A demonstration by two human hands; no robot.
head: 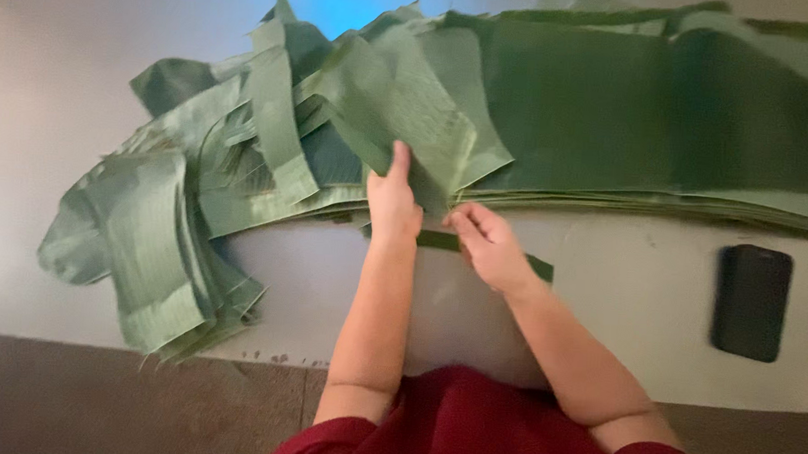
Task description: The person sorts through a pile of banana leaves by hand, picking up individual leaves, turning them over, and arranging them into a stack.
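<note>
Left hand grip closed on lifted banana leaf piece; right hand pinches its lower edge. Phone lies on surface, well apart.

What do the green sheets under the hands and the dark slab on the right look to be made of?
Green sheets: seemingly banana leaf, matte, with fine parallel ribbing and torn edges; the left hand lifts one piece, and the right hand rests at the stack's edge. Dark slab: likely a phone, smooth glass or plastic, faintly glossy, with rounded corners.
</note>
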